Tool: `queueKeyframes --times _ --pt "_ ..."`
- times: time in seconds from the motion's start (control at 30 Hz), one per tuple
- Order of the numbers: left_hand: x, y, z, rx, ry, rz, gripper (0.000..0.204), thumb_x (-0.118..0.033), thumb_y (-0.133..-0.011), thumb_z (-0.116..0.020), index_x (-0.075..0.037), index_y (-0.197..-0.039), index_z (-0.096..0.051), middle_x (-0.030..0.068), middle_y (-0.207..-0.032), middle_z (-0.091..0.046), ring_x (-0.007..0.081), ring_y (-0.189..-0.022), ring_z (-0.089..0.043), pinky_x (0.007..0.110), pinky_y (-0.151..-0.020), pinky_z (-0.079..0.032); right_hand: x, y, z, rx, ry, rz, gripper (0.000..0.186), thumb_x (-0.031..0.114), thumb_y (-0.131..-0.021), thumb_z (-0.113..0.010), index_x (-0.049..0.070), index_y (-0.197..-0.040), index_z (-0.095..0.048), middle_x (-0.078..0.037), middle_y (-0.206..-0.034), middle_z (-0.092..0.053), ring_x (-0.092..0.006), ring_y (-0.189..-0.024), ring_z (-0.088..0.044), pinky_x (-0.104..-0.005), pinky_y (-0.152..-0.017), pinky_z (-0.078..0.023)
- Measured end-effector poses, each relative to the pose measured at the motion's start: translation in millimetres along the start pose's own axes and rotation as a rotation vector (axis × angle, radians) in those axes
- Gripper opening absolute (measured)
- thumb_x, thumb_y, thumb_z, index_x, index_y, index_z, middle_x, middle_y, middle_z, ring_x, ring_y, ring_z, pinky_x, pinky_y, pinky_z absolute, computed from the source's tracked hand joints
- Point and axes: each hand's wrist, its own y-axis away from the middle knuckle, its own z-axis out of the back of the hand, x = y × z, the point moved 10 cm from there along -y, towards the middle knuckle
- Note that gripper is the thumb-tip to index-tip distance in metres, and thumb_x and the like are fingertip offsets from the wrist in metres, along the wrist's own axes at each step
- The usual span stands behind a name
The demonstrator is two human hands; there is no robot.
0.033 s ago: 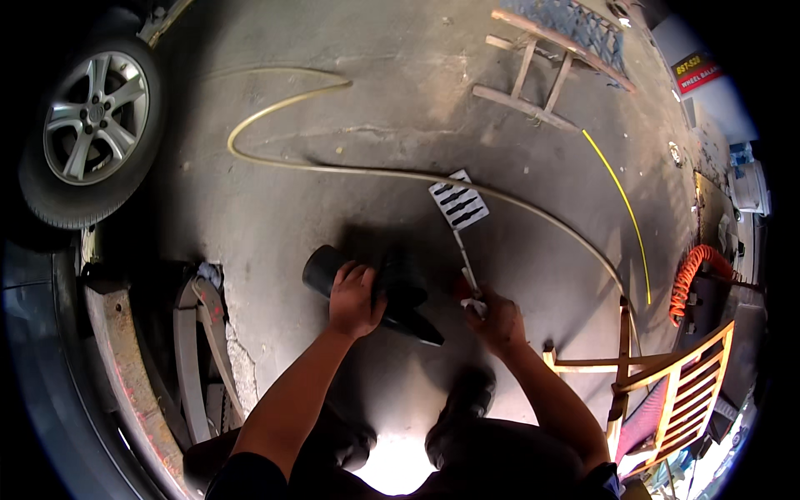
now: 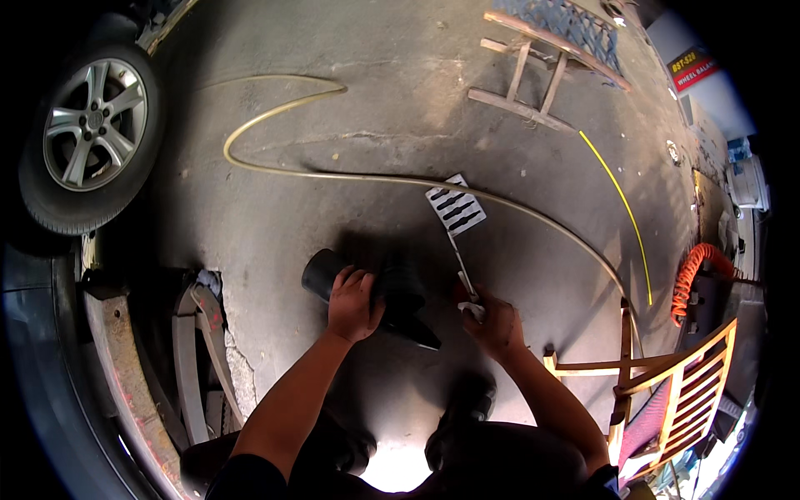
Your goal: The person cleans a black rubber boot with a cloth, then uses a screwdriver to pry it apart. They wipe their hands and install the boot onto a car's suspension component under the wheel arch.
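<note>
Head view shows the left hand (image 2: 353,303) gripping a black rubber tube piece (image 2: 375,296) lying on the concrete floor (image 2: 275,217) at centre. Right hand (image 2: 497,321), at 3 o'clock of it, is closed around the handle of a slotted metal spatula (image 2: 457,211), whose blade points toward 12 o'clock over a yellow hose (image 2: 333,172).
</note>
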Motion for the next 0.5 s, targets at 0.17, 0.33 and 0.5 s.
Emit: queueKeyframes --times 0.17,0.33,0.5 --pt "-11.6 -7.5 -26.8 0.038 0.014 -0.148 0.043 -0.013 -0.084 -0.076 0.001 -0.123 -0.064 0.0225 -0.118 -0.071 0.0421 -0.12 -0.065 0.056 -0.118 -0.042 -33.4 -4.1 13.6 -0.074 -0.15 0.04 0.063 0.043 -0.095 -0.079 0.012 -0.147 -0.063 -0.021 -0.117 -0.078 -0.0385 -0.107 -0.076 -0.0454 -0.093 -0.06" --pt "-26.0 -25.9 10.0 0.108 0.356 0.148 0.038 -0.013 -0.091 -0.074 0.002 -0.123 -0.062 0.0228 -0.127 -0.066 0.0403 -0.118 -0.065 0.047 -0.111 -0.047 -125.2 12.6 61.0 -0.315 -0.001 -0.159 0.064 0.047 -0.103 -0.07 0.003 -0.148 -0.06 -0.024 -0.111 -0.074 -0.0423 -0.106 -0.072 -0.0472 -0.1 -0.057" --pt "-14.1 -27.3 2.7 0.275 1.178 0.485 0.043 -0.02 -0.101 -0.068 0.001 -0.137 -0.065 0.016 -0.132 -0.067 0.0261 -0.113 -0.069 0.037 -0.102 -0.054 -62.8 8.9 68.0 -0.286 0.334 0.161 0.106 0.023 -0.075 -0.091 0.008 -0.166 -0.038 -0.019 -0.166 -0.043 -0.0432 -0.153 -0.042 -0.0507 -0.122 -0.041"
